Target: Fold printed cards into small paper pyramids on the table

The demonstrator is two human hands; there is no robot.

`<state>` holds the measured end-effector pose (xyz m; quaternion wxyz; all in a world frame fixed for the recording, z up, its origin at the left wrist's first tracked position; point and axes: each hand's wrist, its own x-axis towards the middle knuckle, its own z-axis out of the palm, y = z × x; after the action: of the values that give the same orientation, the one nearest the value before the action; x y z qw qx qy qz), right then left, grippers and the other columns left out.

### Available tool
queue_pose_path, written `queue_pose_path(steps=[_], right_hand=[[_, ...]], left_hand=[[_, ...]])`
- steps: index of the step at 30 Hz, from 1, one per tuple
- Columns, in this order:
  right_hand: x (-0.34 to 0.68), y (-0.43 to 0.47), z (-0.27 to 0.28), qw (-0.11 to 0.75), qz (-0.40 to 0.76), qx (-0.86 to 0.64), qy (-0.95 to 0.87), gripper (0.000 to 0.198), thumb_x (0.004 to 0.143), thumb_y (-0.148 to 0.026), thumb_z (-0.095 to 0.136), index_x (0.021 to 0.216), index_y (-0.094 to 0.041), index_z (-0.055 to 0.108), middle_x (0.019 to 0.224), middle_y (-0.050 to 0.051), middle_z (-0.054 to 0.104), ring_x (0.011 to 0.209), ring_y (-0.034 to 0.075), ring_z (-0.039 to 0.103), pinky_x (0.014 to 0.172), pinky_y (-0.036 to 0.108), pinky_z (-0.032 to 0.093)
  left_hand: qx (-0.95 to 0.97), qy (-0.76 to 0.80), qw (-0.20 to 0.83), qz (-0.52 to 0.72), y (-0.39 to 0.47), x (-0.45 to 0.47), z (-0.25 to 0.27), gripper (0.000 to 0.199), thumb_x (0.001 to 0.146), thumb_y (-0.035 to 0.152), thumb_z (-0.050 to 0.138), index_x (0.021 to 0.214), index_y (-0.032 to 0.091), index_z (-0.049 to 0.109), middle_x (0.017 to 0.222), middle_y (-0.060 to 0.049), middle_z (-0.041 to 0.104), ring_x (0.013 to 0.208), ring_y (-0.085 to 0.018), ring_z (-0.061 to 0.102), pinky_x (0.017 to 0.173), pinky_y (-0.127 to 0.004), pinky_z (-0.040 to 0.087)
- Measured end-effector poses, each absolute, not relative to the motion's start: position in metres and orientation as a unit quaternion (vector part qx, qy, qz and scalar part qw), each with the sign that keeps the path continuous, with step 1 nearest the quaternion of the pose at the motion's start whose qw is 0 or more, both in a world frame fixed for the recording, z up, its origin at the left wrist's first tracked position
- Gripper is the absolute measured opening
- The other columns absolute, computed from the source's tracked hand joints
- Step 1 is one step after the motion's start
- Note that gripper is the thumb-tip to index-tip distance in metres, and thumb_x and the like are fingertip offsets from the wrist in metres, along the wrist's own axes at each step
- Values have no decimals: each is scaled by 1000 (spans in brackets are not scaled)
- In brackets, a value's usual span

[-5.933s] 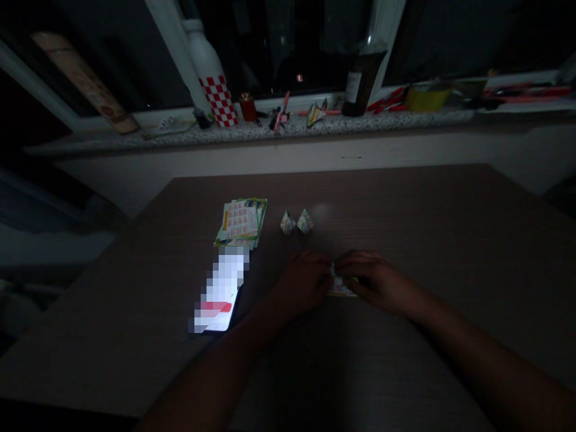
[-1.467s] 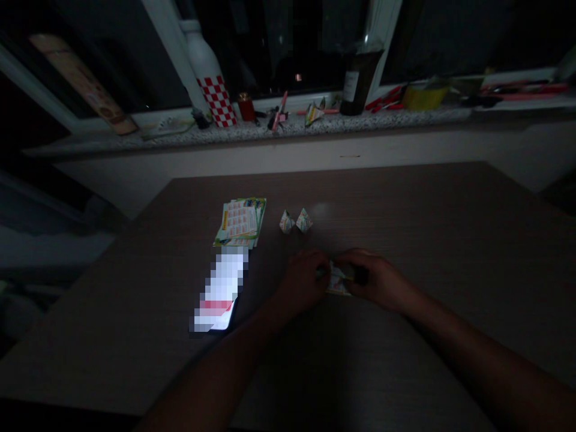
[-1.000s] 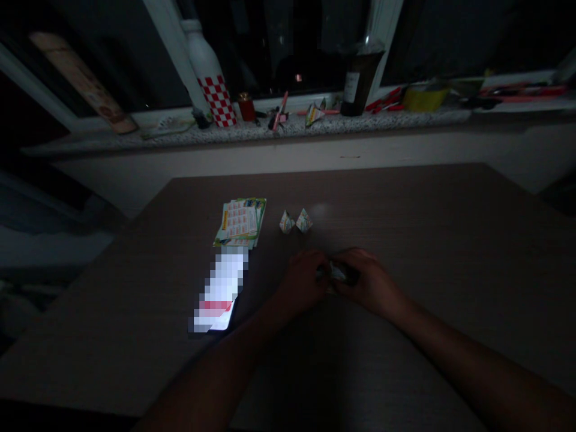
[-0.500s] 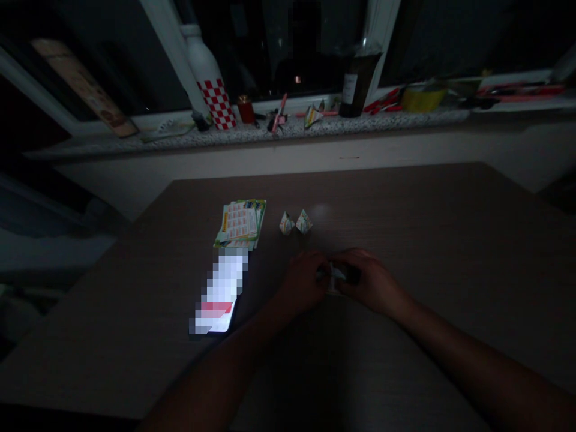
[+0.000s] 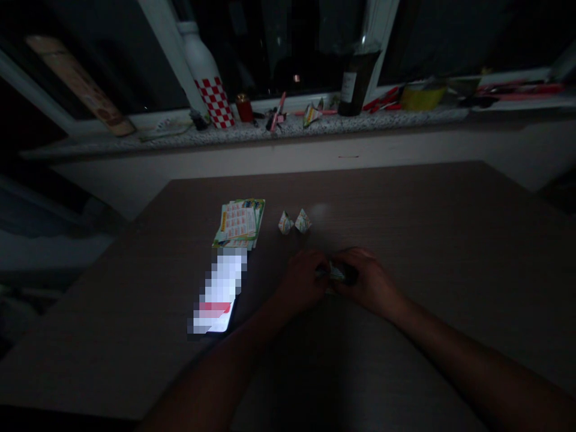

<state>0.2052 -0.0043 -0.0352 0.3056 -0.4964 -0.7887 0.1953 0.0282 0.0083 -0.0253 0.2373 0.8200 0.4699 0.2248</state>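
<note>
Both hands meet over the table around a small piece of printed paper (image 5: 337, 272), dark in their shadow. My left hand (image 5: 302, 277) is closed on its left edge, fingers curled. From the other side my right hand (image 5: 365, 277) grips the paper between thumb and fingers. Its folds are too dim to make out. Just beyond the hands stand two small folded paper shapes, a left one (image 5: 285, 222) and a right one (image 5: 303, 221), pointed at the top. A stack of printed paper sheets (image 5: 238, 222) lies to their left.
A lit phone (image 5: 222, 288) lies left of my left forearm on the wooden table (image 5: 427, 216). Along the granite windowsill (image 5: 252, 133) stand a red-and-white checked bottle (image 5: 211, 84), a small red jar (image 5: 243, 109), a dark labelled bag (image 5: 353, 87) and a yellow roll (image 5: 422, 97).
The hands stay in nearly the same place. Between the fingers the paper has shifted slightly, and the pale strip seen there before no longer shows. The whole view has drifted a little.
</note>
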Motion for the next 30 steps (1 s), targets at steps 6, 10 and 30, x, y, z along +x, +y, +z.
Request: queue_pose_path(steps=[6,10,30], right_hand=[[210,-2,-34,303,225,-492,-784,43,63,-12,67,105,-22,65,97,5,69,92,23,60,85,38,46],[220,-1,-31,293,252,-467,-795,42,65,-12,67,105,-21,65,99,6,68,94,23,60,85,38,46],[220,-1,-26,309,245,-401,-827,36,73,-12,64,108,-22,63,99,7,67,96,23,60,89,42,45]], left_hand=[[822,465,240,225,9,27,-27,9,73,14,55,81,19,57,92,-3,62,91,-19,54,82,-33,40],[824,457,244,228,8,27,-26,10,73,13,54,81,19,57,92,-3,62,91,-19,55,82,-32,40],[817,471,247,224,7,26,-23,9,73,13,55,80,18,56,92,-3,62,91,-20,55,82,-33,40]])
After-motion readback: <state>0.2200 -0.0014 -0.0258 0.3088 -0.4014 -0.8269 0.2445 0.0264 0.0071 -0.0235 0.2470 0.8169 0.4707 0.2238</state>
